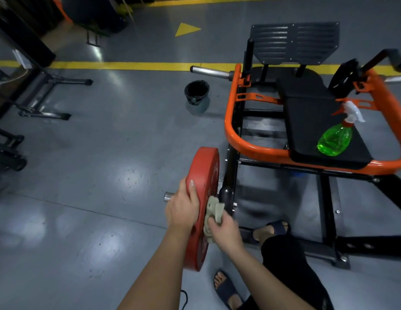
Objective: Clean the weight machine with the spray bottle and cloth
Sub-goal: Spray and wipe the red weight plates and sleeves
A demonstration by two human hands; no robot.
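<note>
The cloth [214, 211], bunched in the right hand [226, 231] at lower centre of the frame, presses against the red weight plate [203, 175] on the weight machine [237, 135]. The left hand [182, 209] grips the plate's rim, thumb on top. The green spray bottle [335, 139] lies on the black seat at right. A black bucket [196, 92] stands on the floor above centre.

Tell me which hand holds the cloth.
The right hand grips the beige cloth against the red weight plate; the left hand only holds the plate's rim.
</note>
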